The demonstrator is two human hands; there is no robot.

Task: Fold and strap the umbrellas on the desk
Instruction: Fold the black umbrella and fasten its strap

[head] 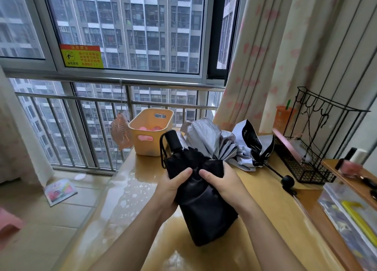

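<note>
Both hands hold the black umbrella (202,199) up over the table (130,191), near the middle of it. The left hand (172,189) grips its left side and the right hand (223,184) grips its right side. The fingers (184,173) of both hands are curled round the bunched black cloth, with the two thumbs on top, close to each other.

The black umbrella is tilted. Its long line runs from far and left to near and right. The short black handle (173,141) points up and away, toward the window (126,27). A thin black cord loop (162,153) hangs from the handle. The wide cloth end points down and toward the person, low over the table. The cloth looks puffy and loose.

Behind the hands a silver umbrella (212,140) lies on the table. Its cloth is loose and crumpled, silver on one side and black on the other. Its thin rod runs toward the right and the near side, and ends in a round black knob (287,181).

A peach basket (152,127) stands at the far end of the table, and a small pink fan (120,132) is just beside it. A black wire rack (312,148) stands on the right. A book (60,191) lies on the floor (40,230).
</note>
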